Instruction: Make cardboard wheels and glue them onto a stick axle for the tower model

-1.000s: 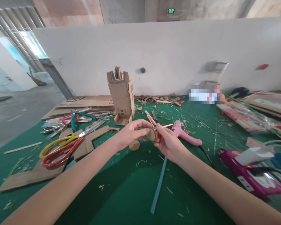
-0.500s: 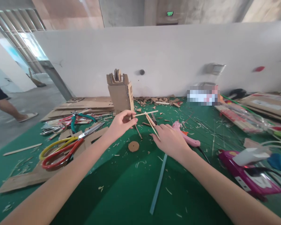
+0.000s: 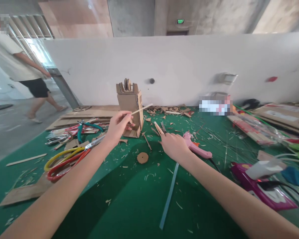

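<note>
My left hand (image 3: 121,124) is closed in a pinch on a thin pale wooden stick (image 3: 142,109), which points up to the right in front of a cardboard tower (image 3: 128,103). That tower stands upright with a cardboard pulley wheel (image 3: 127,84) on top. Lower right, my right hand (image 3: 174,145) is low over the table, its fingers curled over. A light wooden piece (image 3: 158,128) and a dark slim tool tip (image 3: 163,126) stick out beyond its fingers; the grip itself is hidden. A round cardboard disc (image 3: 142,158) with a centre hole lies between my forearms.
At left lie scissors (image 3: 64,162) with red and yellow handles and teal-handled pliers (image 3: 79,131). A pink glue gun (image 3: 199,149) rests beside my right hand, near a magenta power strip (image 3: 264,189). Cardboard scraps (image 3: 174,109) line the back. A person (image 3: 37,83) walks at far left.
My left hand has moved left and up with its stick, away from my right hand. A thin stick across my right fingers no longer shows there. The person at left has come further into view.
</note>
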Motion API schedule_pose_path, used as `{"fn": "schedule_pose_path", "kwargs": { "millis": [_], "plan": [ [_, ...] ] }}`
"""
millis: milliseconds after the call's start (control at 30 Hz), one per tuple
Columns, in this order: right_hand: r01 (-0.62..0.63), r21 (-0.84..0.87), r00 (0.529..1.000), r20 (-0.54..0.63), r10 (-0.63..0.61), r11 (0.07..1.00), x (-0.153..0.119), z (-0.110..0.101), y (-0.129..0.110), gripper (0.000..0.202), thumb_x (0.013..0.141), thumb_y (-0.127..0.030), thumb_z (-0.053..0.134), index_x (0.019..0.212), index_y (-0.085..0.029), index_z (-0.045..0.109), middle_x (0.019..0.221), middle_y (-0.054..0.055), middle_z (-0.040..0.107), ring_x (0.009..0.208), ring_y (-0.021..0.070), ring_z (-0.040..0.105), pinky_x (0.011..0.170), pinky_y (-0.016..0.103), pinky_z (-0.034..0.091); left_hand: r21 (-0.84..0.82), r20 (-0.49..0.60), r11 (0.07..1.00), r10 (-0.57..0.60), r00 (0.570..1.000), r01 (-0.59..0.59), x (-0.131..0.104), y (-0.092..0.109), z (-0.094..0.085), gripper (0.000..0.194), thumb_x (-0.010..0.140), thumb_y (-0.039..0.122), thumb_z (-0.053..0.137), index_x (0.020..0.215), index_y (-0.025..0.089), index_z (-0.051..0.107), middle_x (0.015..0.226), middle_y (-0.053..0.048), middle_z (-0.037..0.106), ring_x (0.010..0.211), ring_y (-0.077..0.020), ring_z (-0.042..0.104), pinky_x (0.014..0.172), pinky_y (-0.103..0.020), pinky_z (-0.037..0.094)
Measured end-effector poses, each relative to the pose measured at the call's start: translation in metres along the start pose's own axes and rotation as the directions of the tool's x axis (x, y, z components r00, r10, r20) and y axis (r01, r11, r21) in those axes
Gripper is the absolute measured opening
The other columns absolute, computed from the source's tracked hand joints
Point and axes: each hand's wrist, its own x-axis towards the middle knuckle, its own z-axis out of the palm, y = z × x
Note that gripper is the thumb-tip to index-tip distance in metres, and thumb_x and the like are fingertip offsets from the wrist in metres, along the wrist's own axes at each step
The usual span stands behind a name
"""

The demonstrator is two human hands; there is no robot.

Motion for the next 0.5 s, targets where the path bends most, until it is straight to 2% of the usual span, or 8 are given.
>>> {"fn": "schedule_pose_path", "kwargs": {
  "millis": [33,100,167,267,367,433,500],
  "plan": [
    [-0.002,-0.001,1.0,-0.014,0.002,1.0,0.001,-0.001,-0.003,0.029,0.093,-0.021,0.044,0.112,-0.007,0.062,0.099,0.021,0.068,0.092,0.0296,0.065,0.075,0.037,0.047,0.048,0.086,0.999,-0.029,0.996,0.025,-0.001,-0.003,0.0,0.03,0.081,0.041,0.06,0.1,0.017,0.061,0.093,-0.006,0.064,0.066,-0.0143,0.066,0.052,-0.023,0.051],
    [0.018,0.004,0.999,-0.039,-0.018,1.0,-0.002,-0.006,-0.01,0.028,0.092,-0.02,0.044,0.111,-0.009,0.061,0.104,0.021,0.067,0.097,0.0301,0.064,0.077,0.037,0.047,0.213,0.278,0.977,-0.078,0.957,0.018,-0.005,-0.01,0.001,0.032,0.083,0.045,0.058,0.098,0.017,0.063,0.087,-0.006,0.066,0.07,-0.0172,0.066,0.055,-0.026,0.051],
    [0.062,0.018,0.997,-0.047,-0.061,0.998,-0.008,-0.012,-0.017,0.025,0.092,-0.024,0.045,0.105,-0.013,0.063,0.104,0.017,0.068,0.096,0.0283,0.064,0.076,0.035,0.047,0.405,0.394,0.91,-0.085,0.915,-0.09,-0.01,-0.018,0.002,0.035,0.085,0.05,0.054,0.097,0.019,0.064,0.081,-0.005,0.067,0.072,-0.0192,0.065,0.06,-0.028,0.051],
    [0.108,0.069,0.994,-0.02,-0.107,0.992,-0.018,-0.021,-0.025,0.023,0.092,-0.03,0.046,0.097,-0.017,0.064,0.094,0.011,0.07,0.087,0.0258,0.067,0.07,0.033,0.048,0.582,0.496,0.751,-0.024,0.868,-0.312,-0.018,-0.027,0.007,0.037,0.085,0.052,0.053,0.103,0.022,0.065,0.093,-0.006,0.069,0.083,-0.0226,0.065,0.07,-0.032,0.05],
    [0.116,0.106,0.993,0.004,-0.117,0.988,-0.024,-0.02,-0.025,0.023,0.093,-0.031,0.045,0.096,-0.018,0.064,0.093,0.009,0.07,0.086,0.0247,0.068,0.07,0.032,0.047,0.61,0.619,0.595,0.055,0.783,-0.524,-0.027,-0.026,0.012,0.037,0.084,0.048,0.056,0.11,0.024,0.064,0.107,-0.008,0.067,0.095,-0.025,0.063,0.076,-0.032,0.048],
    [0.124,0.1,0.992,0.003,-0.125,0.987,-0.025,-0.016,-0.022,0.022,0.092,-0.029,0.046,0.096,-0.018,0.064,0.095,0.009,0.069,0.088,0.0244,0.067,0.072,0.032,0.047,0.58,0.677,0.538,0.101,0.729,-0.612,-0.029,-0.019,0.015,0.033,0.084,0.044,0.057,0.111,0.025,0.064,0.113,-0.007,0.065,0.09,-0.0222,0.064,0.071,-0.029,0.047],
    [0.136,0.089,0.991,-0.015,-0.136,0.987,-0.025,-0.01,-0.019,0.021,0.091,-0.028,0.047,0.096,-0.017,0.065,0.096,0.01,0.068,0.09,0.0243,0.066,0.073,0.032,0.046,0.579,0.665,0.491,0.177,0.725,-0.651,-0.026,-0.008,0.013,0.024,0.087,0.04,0.055,0.101,0.024,0.066,0.106,-0.006,0.066,0.076,-0.0172,0.062,0.062,-0.027,0.043]
  ]
}}
